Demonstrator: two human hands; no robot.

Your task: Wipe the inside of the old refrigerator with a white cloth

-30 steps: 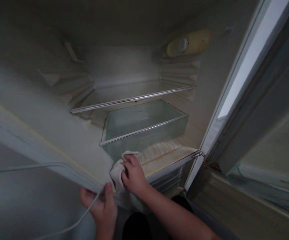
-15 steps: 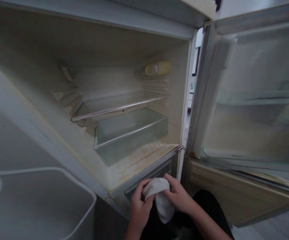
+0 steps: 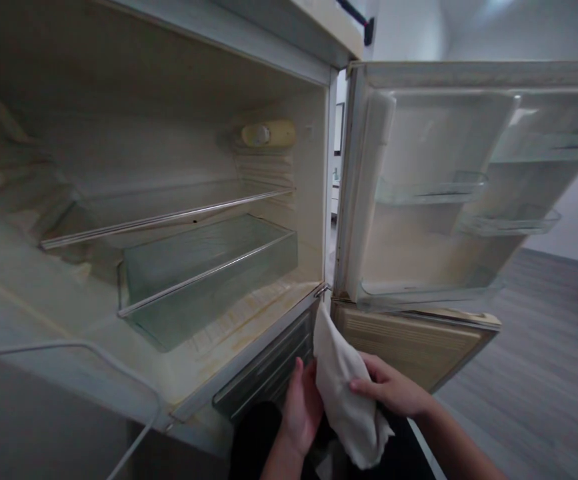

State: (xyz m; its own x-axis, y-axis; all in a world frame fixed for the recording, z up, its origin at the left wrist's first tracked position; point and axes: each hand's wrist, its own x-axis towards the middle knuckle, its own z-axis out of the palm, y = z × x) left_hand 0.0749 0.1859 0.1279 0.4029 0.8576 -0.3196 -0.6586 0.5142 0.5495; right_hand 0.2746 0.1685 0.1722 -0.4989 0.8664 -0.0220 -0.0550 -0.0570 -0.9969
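A pale cloth (image 3: 346, 393), unfolded into a long strip, hangs in front of the open refrigerator. My right hand (image 3: 393, 390) grips its right edge, the thumb on the near face and the fingers behind. My left hand (image 3: 303, 407) is at the cloth's left side, thumb raised and apart from the fingers, whose tips are partly hidden behind the cloth. Beyond both hands is the refrigerator's stained bottom ledge (image 3: 249, 323), with a clear drawer (image 3: 209, 280) tilted above it.
A glass shelf (image 3: 169, 217) crosses the compartment above the drawer. The upper door (image 3: 433, 247) with clear racks and the lower door (image 3: 409, 340) stand open to the right. A white cable (image 3: 113, 363) loops at lower left. Wooden floor (image 3: 529, 353) extends rightward.
The cloth was bunched between both hands and is now spread out lengthwise. My left hand has loosened from it. The view has turned right, showing more of the doors and floor.
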